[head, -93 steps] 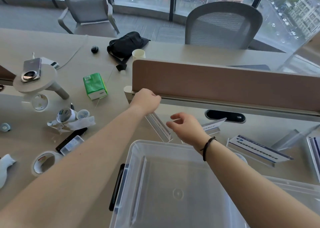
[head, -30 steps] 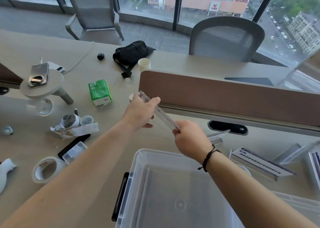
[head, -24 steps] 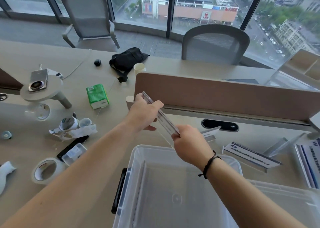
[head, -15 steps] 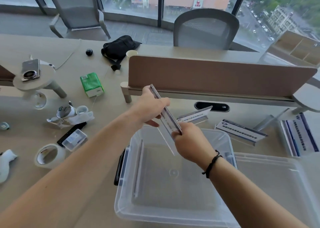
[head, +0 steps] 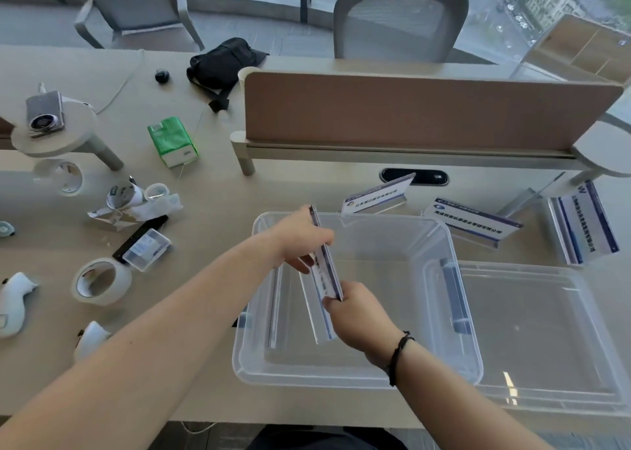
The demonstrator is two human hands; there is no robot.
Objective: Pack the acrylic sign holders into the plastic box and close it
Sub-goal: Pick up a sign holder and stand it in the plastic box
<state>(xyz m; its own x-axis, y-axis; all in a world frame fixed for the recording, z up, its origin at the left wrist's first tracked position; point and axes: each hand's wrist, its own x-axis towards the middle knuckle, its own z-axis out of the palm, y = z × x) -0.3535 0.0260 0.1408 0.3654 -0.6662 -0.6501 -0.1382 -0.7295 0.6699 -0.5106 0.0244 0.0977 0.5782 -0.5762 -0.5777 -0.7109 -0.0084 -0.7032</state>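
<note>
— So, both hands busy?

— Yes. Left hand (head: 300,239) pinching the far end of one acrylic sign holder (head: 326,272), right hand (head: 358,313) clamped on its near end. Held edge-up and tilted, above the open plastic box (head: 461,313), over its left half.

— Touching the box floor?

— Cannot tell; lower edge blurred behind clear plastic. Inside the box, only a clear strip along the left wall, possibly another holder, hard to make out.

— And the lid?

— Lying flat just right of the box: clear lid (head: 546,340), edge against the box's right wall, or nearly so.

— Other holders?

— Three more on the desk (head: 205,210) behind and to the right. First printed holder (head: 379,197) just beyond the box's far rim, standing upright. Second printed holder (head: 471,220) to its right, near the far right corner of the box. Third printed holder (head: 584,224) further right, lying tilted beside the lid's far edge. All three carrying white cards with blue text, too small to read.

— Left of the box?

— Clutter, well apart from it: tape roll (head: 100,280), small clear case (head: 146,249) resting on a black flat item, crumpled paper with small cups (head: 133,203), green packet (head: 172,140). Farther back, black pouch (head: 222,63) and a brown divider panel (head: 409,111) standing across the desk. Black cord bracelet (head: 397,354) on the right wrist.
</note>
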